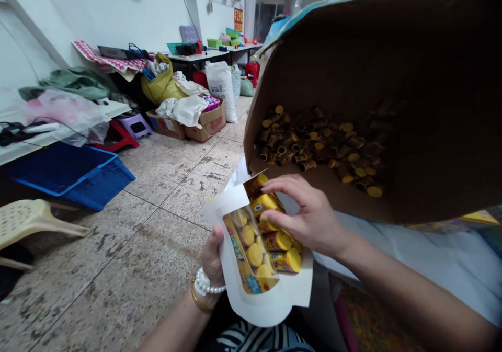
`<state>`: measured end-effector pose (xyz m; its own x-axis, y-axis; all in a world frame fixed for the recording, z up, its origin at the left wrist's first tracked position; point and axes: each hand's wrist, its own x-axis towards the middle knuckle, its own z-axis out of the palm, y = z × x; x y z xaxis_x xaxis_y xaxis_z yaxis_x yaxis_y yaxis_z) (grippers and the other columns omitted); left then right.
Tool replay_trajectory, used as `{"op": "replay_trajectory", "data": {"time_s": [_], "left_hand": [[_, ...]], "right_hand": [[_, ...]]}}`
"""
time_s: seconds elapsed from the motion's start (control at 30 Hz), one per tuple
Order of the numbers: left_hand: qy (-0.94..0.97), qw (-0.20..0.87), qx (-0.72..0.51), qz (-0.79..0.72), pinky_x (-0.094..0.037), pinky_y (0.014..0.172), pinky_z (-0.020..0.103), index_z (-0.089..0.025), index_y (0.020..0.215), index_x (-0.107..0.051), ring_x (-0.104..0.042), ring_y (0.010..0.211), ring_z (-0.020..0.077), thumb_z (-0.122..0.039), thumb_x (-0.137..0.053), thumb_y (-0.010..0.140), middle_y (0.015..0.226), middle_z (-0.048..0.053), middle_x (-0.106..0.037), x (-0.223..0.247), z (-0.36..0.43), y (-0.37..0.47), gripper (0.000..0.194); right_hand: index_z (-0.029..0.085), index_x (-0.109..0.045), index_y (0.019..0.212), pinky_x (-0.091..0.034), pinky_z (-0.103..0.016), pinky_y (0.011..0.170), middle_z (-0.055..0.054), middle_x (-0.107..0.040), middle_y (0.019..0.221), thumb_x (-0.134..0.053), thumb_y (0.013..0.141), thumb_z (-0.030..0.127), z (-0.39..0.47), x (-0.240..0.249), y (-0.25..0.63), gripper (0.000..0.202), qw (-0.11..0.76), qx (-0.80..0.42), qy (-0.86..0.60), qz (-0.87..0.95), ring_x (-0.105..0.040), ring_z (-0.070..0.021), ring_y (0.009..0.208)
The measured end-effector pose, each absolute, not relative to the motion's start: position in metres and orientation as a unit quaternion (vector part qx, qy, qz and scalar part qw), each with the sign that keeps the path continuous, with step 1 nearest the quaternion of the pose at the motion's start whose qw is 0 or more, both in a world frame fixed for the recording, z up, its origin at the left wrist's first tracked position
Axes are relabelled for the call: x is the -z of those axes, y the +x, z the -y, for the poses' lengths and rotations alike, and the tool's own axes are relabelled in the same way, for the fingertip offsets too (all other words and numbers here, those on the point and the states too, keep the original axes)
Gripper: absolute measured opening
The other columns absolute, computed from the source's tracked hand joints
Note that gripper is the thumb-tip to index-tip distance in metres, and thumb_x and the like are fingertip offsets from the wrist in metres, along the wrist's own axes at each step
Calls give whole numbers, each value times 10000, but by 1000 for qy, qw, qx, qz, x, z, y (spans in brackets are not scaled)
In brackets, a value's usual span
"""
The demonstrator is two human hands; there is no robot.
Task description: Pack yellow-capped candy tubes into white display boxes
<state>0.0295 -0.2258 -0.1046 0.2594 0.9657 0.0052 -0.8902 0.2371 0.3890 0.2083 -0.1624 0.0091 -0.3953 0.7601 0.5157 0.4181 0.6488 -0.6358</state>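
Note:
My left hand (214, 258) grips the side of a white paper box (262, 313) with a clear window, thumb on its near face. The box's flaps stand open. Rows of small yellow-capped tubs (288, 260) lie inside, showing through the window and the open side. At the opening, my right hand (306, 211) is closed, thumb and fingers about a yellow tub (264, 203); part of that tub is hidden by the fingers. Beyond the right hand, a large cardboard carton (392, 205) lies with its mouth toward me. Many loose yellow-capped tubs (319, 143) are heaped in its shadowed inside.
On the left are a blue plastic crate (115, 174) and a cream stool (27, 218). Farther back stand a purple stool (135, 127), cardboard boxes (212, 124) and a white sack (221, 88). Tables with green baskets (214, 43) line the wall. White cloth (408, 252) lies beneath the carton.

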Motion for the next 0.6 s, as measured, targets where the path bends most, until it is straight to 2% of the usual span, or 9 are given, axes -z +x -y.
{"op": "replay_trajectory", "data": {"time_s": [0.07, 0.17, 0.2, 0.27, 0.37, 0.5, 0.6], "left_hand": [[158, 777, -597, -120, -407, 1162, 579, -212, 1370, -594, -494, 1409, 387, -569, -581, 900, 1264, 117, -729, 106, 226, 26, 590], [164, 781, -592, -112, -402, 1162, 595, -206, 1334, -615, -499, 1405, 389, -574, -579, 901, 1275, 122, -725, 108, 226, 21, 569], [166, 782, -591, -110, -399, 1162, 602, -202, 1320, -621, -499, 1404, 391, -572, -583, 900, 1280, 125, -722, 108, 226, 20, 561], [165, 781, -593, -107, -395, 1161, 613, -193, 1278, -642, -505, 1399, 393, -567, -596, 897, 1278, 131, -723, 108, 225, 19, 536], [165, 775, -601, -103, -386, 1165, 619, -190, 1255, -656, -509, 1395, 394, -563, -617, 888, 1279, 138, -721, 107, 224, 19, 525], [165, 781, -598, -78, -343, 1197, 606, -224, 1264, -667, -469, 1432, 377, -604, -577, 904, 1343, 115, -687, 100, 222, 21, 531], [172, 789, -588, -51, -284, 1235, 564, -253, 1264, -679, -392, 1485, 361, -679, -534, 904, 1407, 83, -646, 90, 220, 20, 576]], "right_hand": [[222, -712, 1106, -550, -411, 965, -70, -739, 1163, -778, 842, 378, 154, -6, 217, 314, 396, -182, -353, 828, -678, -238, 1087], [217, -723, 1098, -563, -402, 910, -77, -750, 1092, -656, 933, 404, 115, 7, 250, 258, 388, -90, -458, 794, -696, -239, 1016], [211, -728, 1099, -556, -419, 910, -91, -744, 1090, -618, 950, 386, 99, 14, 264, 255, 356, -31, -511, 781, -689, -257, 1021], [194, -737, 1107, -533, -458, 937, -134, -723, 1161, -562, 942, 296, 67, 31, 288, 261, 220, 61, -570, 789, -658, -307, 1106], [172, -732, 1154, -541, -438, 893, -157, -720, 1184, -564, 892, 183, 37, 56, 310, 312, 150, 56, -565, 809, -669, -310, 1078], [148, -742, 1144, -512, -446, 920, -180, -712, 1197, -612, 885, 201, 28, 69, 325, 295, 142, 38, -534, 832, -663, -315, 1077], [146, -746, 1164, -515, -369, 784, -187, -710, 1235, -633, 866, 179, 28, 64, 338, 320, 143, 10, -520, 842, -701, -264, 935]]}}
